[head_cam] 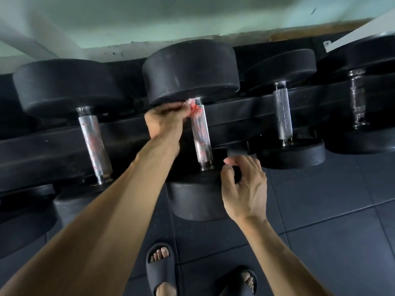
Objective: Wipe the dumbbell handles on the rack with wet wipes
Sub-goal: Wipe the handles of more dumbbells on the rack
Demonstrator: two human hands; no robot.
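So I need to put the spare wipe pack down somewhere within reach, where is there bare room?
The bare floor tiles to the right of the right hand, below the rack, look free. The rack itself is crowded: dumbbells sit side by side, leaving only narrow gaps beside each handle. The left hand fills one.

We see two bare forearms with no sleeves, watch, bands or rings on them. The left hand [164,120] and right hand [243,186] wear no gloves. Below the right hand, our feet show in dark grey slide sandals: the left sandal [160,265] directly under that hand's wrist line and toward the left, the right sandal [241,280] lower, just beside it. Each sandal has one broad, smooth strap and an open front where the toes show.
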